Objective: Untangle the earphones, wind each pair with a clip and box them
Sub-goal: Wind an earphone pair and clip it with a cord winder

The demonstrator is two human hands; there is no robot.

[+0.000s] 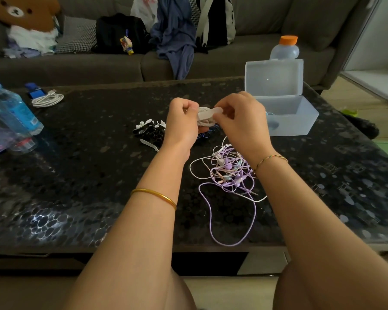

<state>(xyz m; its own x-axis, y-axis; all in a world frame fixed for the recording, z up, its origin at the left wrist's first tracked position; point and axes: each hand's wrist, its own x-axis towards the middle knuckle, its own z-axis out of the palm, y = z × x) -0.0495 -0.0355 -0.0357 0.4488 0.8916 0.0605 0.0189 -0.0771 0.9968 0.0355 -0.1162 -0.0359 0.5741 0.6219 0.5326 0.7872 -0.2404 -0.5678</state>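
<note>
Bare forearms reach from the near edge over the dark patterned table, a gold bangle on the left one. At far left lie blue-labelled water bottles and a coiled white cable. A pile of black and white clips sits just left of the left hand, whose fingers are curled, pinching a wound white earphone bundle held above the table. The right hand, fingers likewise curled, pinches the same bundle from the other side – whether a clip is on it cannot be told. Below the right wrist lies a tangle of purple and white earphones. Further right stands a translucent box, lid raised – something blue shows inside.
</note>
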